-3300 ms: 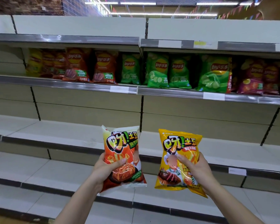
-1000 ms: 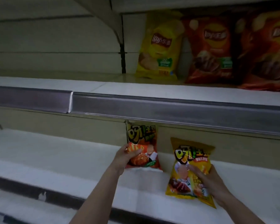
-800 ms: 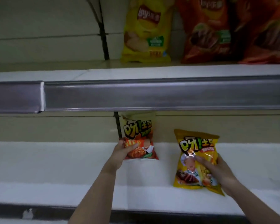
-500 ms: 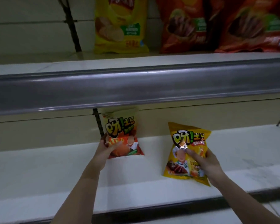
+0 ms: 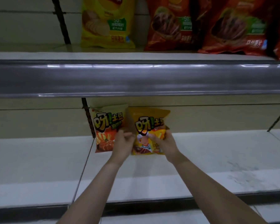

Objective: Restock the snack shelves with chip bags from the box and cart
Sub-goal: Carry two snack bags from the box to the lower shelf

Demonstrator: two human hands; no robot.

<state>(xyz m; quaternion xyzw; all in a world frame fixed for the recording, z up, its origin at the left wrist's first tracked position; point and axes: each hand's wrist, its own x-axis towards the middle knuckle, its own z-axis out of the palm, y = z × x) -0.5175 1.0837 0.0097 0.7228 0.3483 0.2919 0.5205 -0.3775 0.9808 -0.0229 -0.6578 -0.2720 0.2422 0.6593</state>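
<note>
On lower shelf (image 5: 217, 159): left hand (image 5: 122, 145) grips orange bag (image 5: 107, 126), right hand (image 5: 166, 143) yellow bag (image 5: 149, 126).

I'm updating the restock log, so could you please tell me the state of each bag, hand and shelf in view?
orange chip bag: upright at the back of the lower shelf, beside the yellow one
yellow chip bag: upright, gripped
left hand: fingers curled between the two bags; its grip is unclear
right hand: grips yellow chip bag
lower shelf: otherwise bare
upper shelf: stocked with large bags
</note>
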